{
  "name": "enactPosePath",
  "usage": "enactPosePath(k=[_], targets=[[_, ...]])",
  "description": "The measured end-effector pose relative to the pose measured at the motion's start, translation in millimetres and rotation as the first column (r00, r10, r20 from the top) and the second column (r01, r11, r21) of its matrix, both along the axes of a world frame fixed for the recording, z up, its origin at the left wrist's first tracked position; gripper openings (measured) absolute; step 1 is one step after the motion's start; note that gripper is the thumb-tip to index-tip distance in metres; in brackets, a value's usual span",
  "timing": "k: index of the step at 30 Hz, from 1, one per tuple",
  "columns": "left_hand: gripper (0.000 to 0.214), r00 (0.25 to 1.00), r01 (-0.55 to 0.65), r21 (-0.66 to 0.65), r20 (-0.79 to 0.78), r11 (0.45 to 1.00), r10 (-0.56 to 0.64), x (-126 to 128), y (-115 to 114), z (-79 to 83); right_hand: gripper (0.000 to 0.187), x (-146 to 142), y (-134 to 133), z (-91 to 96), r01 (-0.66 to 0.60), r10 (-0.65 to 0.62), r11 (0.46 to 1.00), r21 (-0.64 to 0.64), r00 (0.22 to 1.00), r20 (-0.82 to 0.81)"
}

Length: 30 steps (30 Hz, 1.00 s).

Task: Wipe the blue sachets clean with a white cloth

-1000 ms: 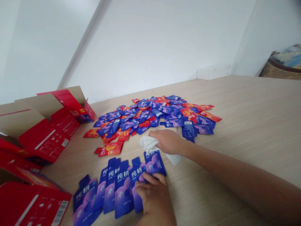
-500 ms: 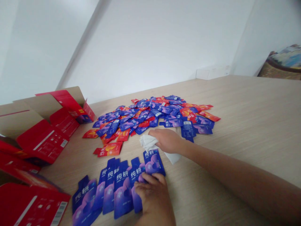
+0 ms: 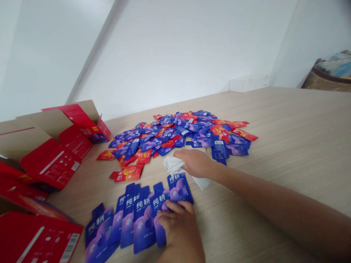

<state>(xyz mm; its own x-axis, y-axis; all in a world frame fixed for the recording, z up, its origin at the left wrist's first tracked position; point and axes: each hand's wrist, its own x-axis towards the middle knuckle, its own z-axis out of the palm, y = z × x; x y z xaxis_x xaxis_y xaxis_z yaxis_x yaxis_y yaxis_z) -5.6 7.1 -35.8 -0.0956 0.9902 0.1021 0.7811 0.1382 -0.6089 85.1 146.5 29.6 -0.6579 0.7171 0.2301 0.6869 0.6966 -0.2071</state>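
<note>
My left hand (image 3: 178, 226) presses its fingers down on the right end of a fanned row of blue-purple sachets (image 3: 137, 215) lying on the wooden table (image 3: 287, 146). The fingers lie flat on the sachets. Just beyond the row, my right hand (image 3: 196, 162) is closed on a crumpled white cloth (image 3: 175, 166), which rests on the table. Behind it lies a big heap of blue and red-orange sachets (image 3: 181, 133).
Opened red cardboard boxes (image 3: 49, 160) with brown flaps stand at the left edge. A single red sachet (image 3: 128, 172) lies between the heap and the row. A white wall rises behind the table, and a patterned cushion (image 3: 331, 71) shows at the far right.
</note>
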Motion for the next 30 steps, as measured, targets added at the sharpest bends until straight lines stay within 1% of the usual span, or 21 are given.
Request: enactPosePath(k=[3,6,12,14,18,21,24,26,28,30], targets=[[0.039,0.998,0.044,-0.043,0.045,0.998,-0.042,-3.7,0.6,0.4,0.032,0.2,0.2,0.0,0.004,-0.004,1.000,-0.007,1.000,0.006],[0.039,0.996,0.084,-0.053,0.047,0.995,-0.082,-6.8,1.5,1.5,0.030,0.7,0.8,-0.8,-0.003,0.003,1.000,0.007,1.000,-0.005],[0.042,0.999,-0.018,-0.107,0.039,0.994,0.022,-2.5,4.0,1.0,0.029,1.0,2.2,-3.4,-0.019,0.020,1.000,0.021,1.000,-0.019],[0.042,0.999,-0.028,-0.120,0.039,0.992,0.033,-1.5,4.2,-0.9,0.029,1.1,2.6,-2.7,-0.019,0.020,0.999,0.030,1.000,-0.022],[0.042,0.999,-0.035,-0.078,0.005,0.996,0.035,-1.4,4.3,-7.8,0.029,1.3,0.7,3.7,0.000,0.000,1.000,0.014,1.000,-0.001],[0.041,0.999,-0.035,-0.045,-0.018,0.998,0.034,-0.7,5.3,-11.9,0.028,-0.7,-7.0,6.3,-0.030,0.030,0.999,0.012,0.999,0.029],[0.041,0.999,-0.049,-0.067,-0.006,0.997,0.049,-1.6,5.3,-11.3,0.029,-6.0,-15.8,-2.1,-0.138,0.139,0.990,-0.011,0.985,0.100],[0.041,1.000,-0.001,-0.081,0.018,0.997,0.002,-4.6,3.9,-9.3,0.032,-9.5,-16.3,-12.9,-0.206,0.211,0.977,-0.054,0.966,0.146],[0.040,0.997,0.075,-0.052,0.028,0.996,-0.073,-8.5,1.9,-7.9,0.032,-10.6,-10.6,-22.7,-0.164,0.176,0.983,-0.083,0.970,0.165],[0.039,0.995,0.099,-0.018,0.019,0.995,-0.099,-11.4,0.3,-8.1,0.032,-8.5,-2.0,-26.4,-0.060,0.069,0.997,-0.054,0.981,0.181]])
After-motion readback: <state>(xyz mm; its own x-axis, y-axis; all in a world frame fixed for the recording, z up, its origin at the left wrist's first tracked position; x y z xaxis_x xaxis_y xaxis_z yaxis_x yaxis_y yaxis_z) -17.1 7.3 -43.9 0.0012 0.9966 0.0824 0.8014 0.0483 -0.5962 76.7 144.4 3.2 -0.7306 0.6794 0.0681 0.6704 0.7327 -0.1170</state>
